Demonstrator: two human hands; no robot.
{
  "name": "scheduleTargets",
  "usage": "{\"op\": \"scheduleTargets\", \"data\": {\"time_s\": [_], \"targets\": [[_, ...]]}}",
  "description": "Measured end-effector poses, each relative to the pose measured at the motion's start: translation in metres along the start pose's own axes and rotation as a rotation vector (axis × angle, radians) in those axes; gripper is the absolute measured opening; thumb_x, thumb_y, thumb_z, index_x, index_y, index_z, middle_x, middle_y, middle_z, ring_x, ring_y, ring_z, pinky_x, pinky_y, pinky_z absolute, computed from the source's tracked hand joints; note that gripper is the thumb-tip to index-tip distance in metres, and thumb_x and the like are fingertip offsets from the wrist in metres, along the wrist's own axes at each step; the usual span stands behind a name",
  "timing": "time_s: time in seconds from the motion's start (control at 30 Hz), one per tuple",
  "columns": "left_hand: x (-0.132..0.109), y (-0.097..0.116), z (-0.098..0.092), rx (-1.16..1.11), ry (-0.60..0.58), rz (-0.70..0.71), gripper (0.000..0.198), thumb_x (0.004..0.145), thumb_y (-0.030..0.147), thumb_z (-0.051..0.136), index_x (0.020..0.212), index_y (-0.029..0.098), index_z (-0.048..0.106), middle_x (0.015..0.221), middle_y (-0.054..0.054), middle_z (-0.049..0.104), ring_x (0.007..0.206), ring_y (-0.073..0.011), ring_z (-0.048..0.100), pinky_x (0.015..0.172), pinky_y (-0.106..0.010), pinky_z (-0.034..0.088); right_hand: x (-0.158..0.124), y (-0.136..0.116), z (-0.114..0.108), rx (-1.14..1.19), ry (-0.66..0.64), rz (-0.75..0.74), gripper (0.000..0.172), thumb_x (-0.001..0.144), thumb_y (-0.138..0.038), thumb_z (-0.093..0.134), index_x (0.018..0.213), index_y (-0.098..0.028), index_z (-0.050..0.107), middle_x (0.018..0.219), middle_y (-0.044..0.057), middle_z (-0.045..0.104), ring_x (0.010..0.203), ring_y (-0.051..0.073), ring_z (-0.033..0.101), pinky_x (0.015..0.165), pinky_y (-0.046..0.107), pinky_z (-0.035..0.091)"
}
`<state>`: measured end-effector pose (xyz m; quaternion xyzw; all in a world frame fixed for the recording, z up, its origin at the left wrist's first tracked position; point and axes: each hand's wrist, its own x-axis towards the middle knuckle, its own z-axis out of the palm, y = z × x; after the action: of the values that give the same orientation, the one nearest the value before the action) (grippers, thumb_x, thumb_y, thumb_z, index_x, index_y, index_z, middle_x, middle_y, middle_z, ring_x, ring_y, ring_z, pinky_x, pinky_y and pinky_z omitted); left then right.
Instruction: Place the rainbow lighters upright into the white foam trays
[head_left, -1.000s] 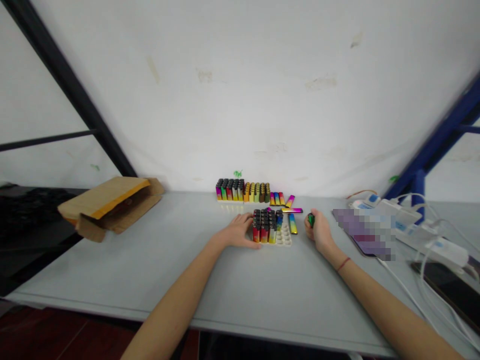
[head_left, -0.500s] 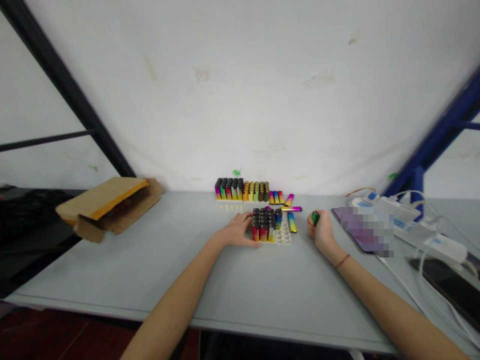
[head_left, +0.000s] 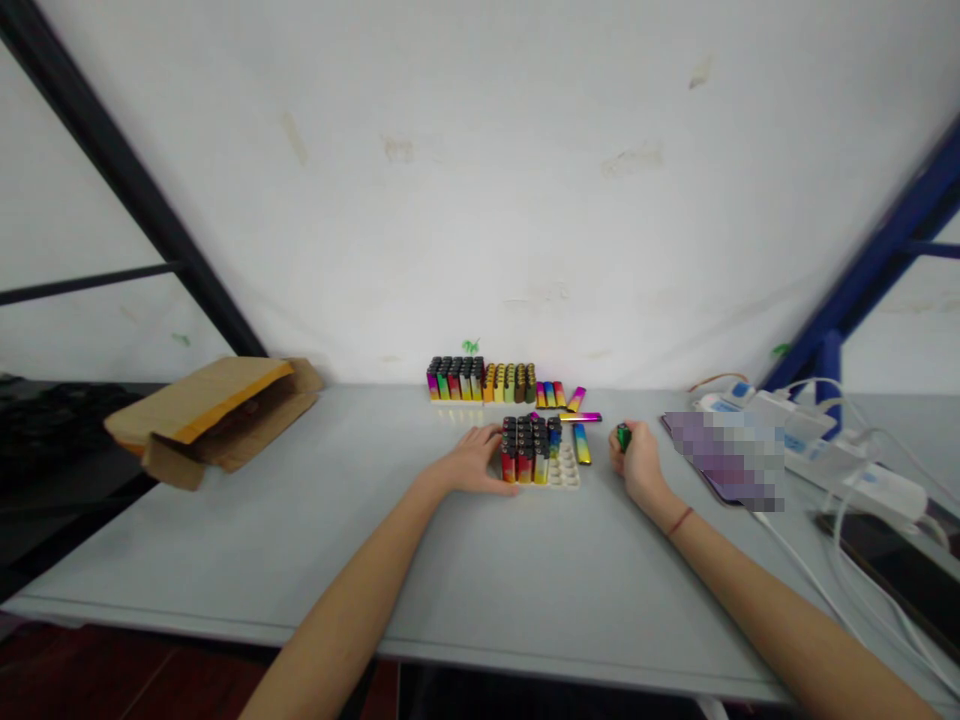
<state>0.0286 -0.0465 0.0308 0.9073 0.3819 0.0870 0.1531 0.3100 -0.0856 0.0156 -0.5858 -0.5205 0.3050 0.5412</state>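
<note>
1. Barely anything has shifted over the last second. The right hand [head_left: 636, 462] has drifted a touch nearer the tray [head_left: 568, 474], and the left hand [head_left: 472, 462] stays where it was.
2. Nearest the camera, both forearms reach across the grey bench [head_left: 480, 580] and converge on the tray, one from each side.
3. The left hand lies palm down with loosely spread fingers, its fingertips touching the tray's left side. This looks like a bracing hold that keeps the light tray from sliding.
4. The right hand rests just right of the tray, curled shut around a green lighter [head_left: 623, 436]. Only the lighter's top pokes out above thumb and forefinger, so it seems gripped upright like those already standing.
5. In the tray, upright lighters [head_left: 529, 445] pack the left and rear sockets, dark caps up. The front right sockets show bare white.
6. Against the tray's right edge lies a loose lighter [head_left: 581, 443], flat on the bench and within easy reach of the right hand.
7. Behind the tray, another lighter lies crosswise [head_left: 580, 417]. Farther back, a long row of lighters [head_left: 484, 382] stands along the wall [head_left: 480, 200].
8. Well left of the tray a cardboard box [head_left: 210, 410] lies on its side. To the right sit a blurred phone [head_left: 724, 455] and white chargers [head_left: 825, 445], apart from the lighters.
</note>
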Motion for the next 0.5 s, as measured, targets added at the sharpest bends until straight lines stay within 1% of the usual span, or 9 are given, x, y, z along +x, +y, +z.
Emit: {"op": "scheduleTargets", "data": {"time_s": [0.1, 0.17, 0.23, 0.3, 0.33, 0.4, 0.47, 0.5], "targets": [[0.000, 0.000, 0.000, -0.007, 0.004, 0.006, 0.096, 0.061, 0.067, 0.068, 0.136, 0.014, 0.040, 0.143, -0.016, 0.035, 0.132, -0.0362, 0.031, 0.112, -0.046, 0.019, -0.003, -0.006, 0.002, 0.135, 0.046, 0.148, 0.043, 0.086, -0.048, 0.020, 0.049, -0.026, 0.027, 0.037, -0.005, 0.024, 0.033, 0.011, 0.021, 0.035, 0.027, 0.018], [0.000, -0.001, 0.001, -0.014, 0.009, 0.014, 0.096, 0.061, 0.067, 0.068, 0.135, 0.013, 0.041, 0.143, -0.017, 0.035, 0.132, -0.0366, 0.031, 0.112, -0.046, 0.019, -0.005, -0.008, 0.003, 0.131, 0.047, 0.138, 0.045, 0.087, -0.052, 0.023, 0.053, -0.025, 0.033, 0.039, -0.006, 0.026, 0.035, 0.011, 0.025, 0.037, 0.027, 0.020], [0.000, -0.001, 0.001, -0.021, 0.020, 0.017, 0.096, 0.061, 0.067, 0.069, 0.135, 0.014, 0.041, 0.143, -0.016, 0.035, 0.132, -0.0367, 0.031, 0.112, -0.046, 0.020, -0.007, -0.009, 0.005, 0.107, 0.040, 0.044, 0.044, 0.088, -0.057, 0.027, 0.063, -0.023, 0.040, 0.044, -0.006, 0.033, 0.039, 0.011, 0.032, 0.040, 0.026, 0.026], [0.000, -0.002, 0.002, -0.027, 0.027, 0.012, 0.095, 0.060, 0.067, 0.069, 0.135, 0.015, 0.041, 0.143, -0.015, 0.035, 0.131, -0.0366, 0.031, 0.112, -0.046, 0.021, -0.010, -0.012, 0.007, 0.070, 0.027, -0.071, 0.038, 0.087, -0.057, 0.036, 0.080, -0.021, 0.047, 0.052, -0.005, 0.043, 0.046, 0.012, 0.042, 0.046, 0.025, 0.035], [0.000, -0.002, 0.002, -0.028, 0.026, 0.008, 0.095, 0.060, 0.067, 0.069, 0.135, 0.015, 0.041, 0.143, -0.015, 0.035, 0.131, -0.0366, 0.031, 0.112, -0.046, 0.021, -0.011, -0.014, 0.008, 0.043, 0.012, -0.122, 0.036, 0.087, -0.056, 0.040, 0.089, -0.021, 0.048, 0.057, -0.004, 0.048, 0.051, 0.014, 0.047, 0.051, 0.026, 0.040], [0.000, -0.002, 0.002, -0.025, 0.017, 0.006, 0.096, 0.061, 0.068, 0.069, 0.136, 0.015, 0.041, 0.143, -0.015, 0.035, 0.132, -0.0369, 0.031, 0.112, -0.046, 0.020, -0.015, -0.021, 0.008, -0.043, -0.023, -0.226, 0.036, 0.086, -0.052, 0.045, 0.102, -0.020, 0.050, 0.073, 0.001, 0.060, 0.069, 0.017, 0.057, 0.065, 0.030, 0.046], [0.000, -0.002, 0.002, -0.019, 0.011, 0.009, 0.096, 0.061, 0.068, 0.068, 0.136, 0.014, 0.041, 0.143, -0.016, 0.035, 0.132, -0.0369, 0.030, 0.112, -0.046, 0.020, -0.018, -0.028, 0.007, -0.133, -0.057, -0.344, 0.034, 0.086, -0.048, 0.048, 0.104, -0.019, 0.056, 0.092, 0.007, 0.065, 0.088, 0.021, 0.059, 0.078, 0.033, 0.046], [0.000, -0.002, 0.003, -0.017, 0.012, 0.012, 0.096, 0.061, 0.068, 0.068, 0.136, 0.014, 0.041, 0.143, -0.015, 0.035, 0.132, -0.0367, 0.030, 0.112, -0.045, 0.020, -0.020, -0.032, 0.007, -0.163, -0.074, -0.396, 0.032, 0.085, -0.046, 0.050, 0.102, -0.019, 0.059, 0.099, 0.009, 0.065, 0.092, 0.021, 0.058, 0.079, 0.034, 0.046]]}}
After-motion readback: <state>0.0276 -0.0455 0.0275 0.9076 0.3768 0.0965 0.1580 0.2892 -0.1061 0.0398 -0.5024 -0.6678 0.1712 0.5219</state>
